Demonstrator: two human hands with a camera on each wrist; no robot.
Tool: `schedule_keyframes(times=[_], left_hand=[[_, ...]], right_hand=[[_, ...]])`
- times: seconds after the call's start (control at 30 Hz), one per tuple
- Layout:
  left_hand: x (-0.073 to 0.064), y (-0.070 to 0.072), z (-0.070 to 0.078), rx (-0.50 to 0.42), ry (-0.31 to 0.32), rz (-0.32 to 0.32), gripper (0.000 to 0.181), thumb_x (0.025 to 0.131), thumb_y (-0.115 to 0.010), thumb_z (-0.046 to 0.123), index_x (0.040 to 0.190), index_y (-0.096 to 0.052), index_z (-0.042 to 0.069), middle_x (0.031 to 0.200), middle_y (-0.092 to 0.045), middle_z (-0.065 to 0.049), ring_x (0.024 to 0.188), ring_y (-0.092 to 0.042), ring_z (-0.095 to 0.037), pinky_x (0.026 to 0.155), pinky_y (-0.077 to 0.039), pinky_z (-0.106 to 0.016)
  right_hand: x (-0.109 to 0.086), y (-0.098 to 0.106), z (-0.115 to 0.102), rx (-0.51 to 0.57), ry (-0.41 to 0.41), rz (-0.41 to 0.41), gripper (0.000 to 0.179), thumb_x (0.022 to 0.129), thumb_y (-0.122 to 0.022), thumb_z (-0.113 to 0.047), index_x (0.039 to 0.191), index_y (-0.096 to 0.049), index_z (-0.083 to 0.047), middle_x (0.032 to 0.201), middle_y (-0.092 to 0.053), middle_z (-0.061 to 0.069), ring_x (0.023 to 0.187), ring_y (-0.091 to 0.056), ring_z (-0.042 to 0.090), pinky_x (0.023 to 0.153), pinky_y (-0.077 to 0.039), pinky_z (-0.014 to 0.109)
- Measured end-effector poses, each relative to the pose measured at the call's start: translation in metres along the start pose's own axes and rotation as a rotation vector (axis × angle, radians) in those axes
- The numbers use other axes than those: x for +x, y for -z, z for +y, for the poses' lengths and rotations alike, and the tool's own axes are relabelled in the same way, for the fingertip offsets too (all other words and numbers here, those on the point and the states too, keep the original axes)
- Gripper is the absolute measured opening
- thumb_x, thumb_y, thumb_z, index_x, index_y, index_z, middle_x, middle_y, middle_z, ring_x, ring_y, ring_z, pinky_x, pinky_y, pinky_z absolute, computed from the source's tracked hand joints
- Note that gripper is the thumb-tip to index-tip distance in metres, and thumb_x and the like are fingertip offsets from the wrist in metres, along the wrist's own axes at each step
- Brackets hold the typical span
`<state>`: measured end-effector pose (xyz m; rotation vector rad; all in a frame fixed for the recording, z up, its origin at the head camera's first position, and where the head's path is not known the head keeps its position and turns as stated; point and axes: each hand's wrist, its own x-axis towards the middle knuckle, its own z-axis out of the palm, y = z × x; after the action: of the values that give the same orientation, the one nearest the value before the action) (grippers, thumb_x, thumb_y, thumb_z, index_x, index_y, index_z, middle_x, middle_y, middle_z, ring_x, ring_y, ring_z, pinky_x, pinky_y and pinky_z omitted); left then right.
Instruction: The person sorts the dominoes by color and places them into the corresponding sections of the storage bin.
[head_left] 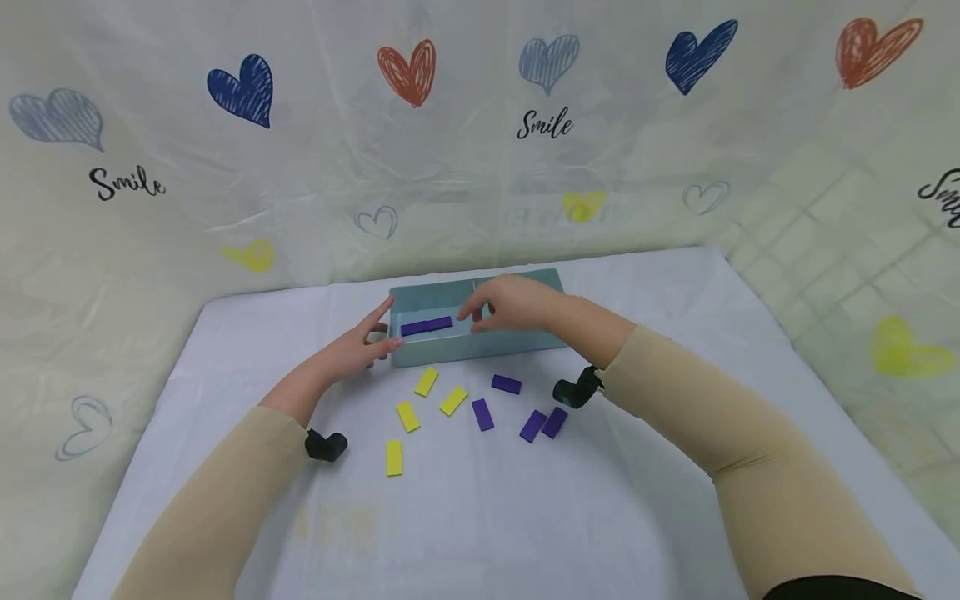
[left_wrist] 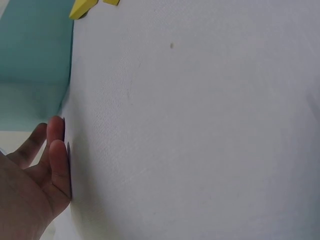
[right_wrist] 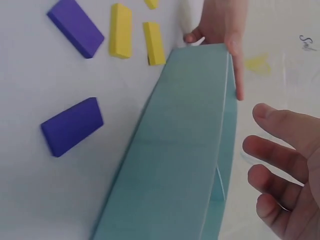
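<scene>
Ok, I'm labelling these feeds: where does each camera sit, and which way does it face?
Head: worn there, facing forward and down at the box; left hand, right hand and sleeves show.
Left wrist: worn there, facing the tabletop and box; left hand shows.
Right wrist: worn there, facing along the box; both hands show.
Head and right wrist share purple blocks and yellow blocks.

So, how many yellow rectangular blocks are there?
4 yellow blocks: two near the teal rectangular box, one farther off, one farthest. The right hand may hide others inside.
</scene>
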<state>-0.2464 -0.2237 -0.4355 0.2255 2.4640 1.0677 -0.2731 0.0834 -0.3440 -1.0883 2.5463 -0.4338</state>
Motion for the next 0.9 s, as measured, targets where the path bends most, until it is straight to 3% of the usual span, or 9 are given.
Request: schedule_keyframes(times=[0.27,0.6,0.9], left_hand=[[-0.001,0.0,-0.001,-0.002,0.01,0.011,0.083,0.099,-0.052,0.053,0.153,0.01,0.052,0.157,-0.026,-0.019,0.121,-0.055,-0.036,0.101,-0.044,-0.053],[-0.002,-0.001,-0.002,-0.012,0.024,0.013,0.083,0.098,-0.053,0.053,0.154,0.009,0.051,0.157,-0.026,-0.018,0.119,-0.055,-0.034,0.1,-0.045,-0.051],[-0.001,0.0,-0.002,-0.016,0.028,0.017,0.082,0.098,-0.054,0.053,0.153,0.007,0.054,0.157,-0.028,-0.015,0.12,-0.055,-0.033,0.101,-0.045,-0.051]], right_hand=[[-0.035,-0.015,0.008,-0.029,0.002,-0.015,0.026,0.092,-0.072,-0.025,0.118,-0.075,-0.022,0.091,-0.067,-0.012,0.078,-0.056,0.012,0.068,-0.049,0.028],[-0.082,-0.032,0.027,0.066,-0.037,-0.053,0.025,0.09,-0.075,-0.022,0.114,-0.076,-0.018,0.091,-0.066,-0.014,0.078,-0.056,0.011,0.067,-0.05,0.028],[-0.11,-0.05,0.048,0.127,-0.056,-0.092,0.023,0.089,-0.075,-0.024,0.112,-0.077,-0.021,0.096,-0.067,-0.014,0.078,-0.056,0.009,0.067,-0.05,0.026]])
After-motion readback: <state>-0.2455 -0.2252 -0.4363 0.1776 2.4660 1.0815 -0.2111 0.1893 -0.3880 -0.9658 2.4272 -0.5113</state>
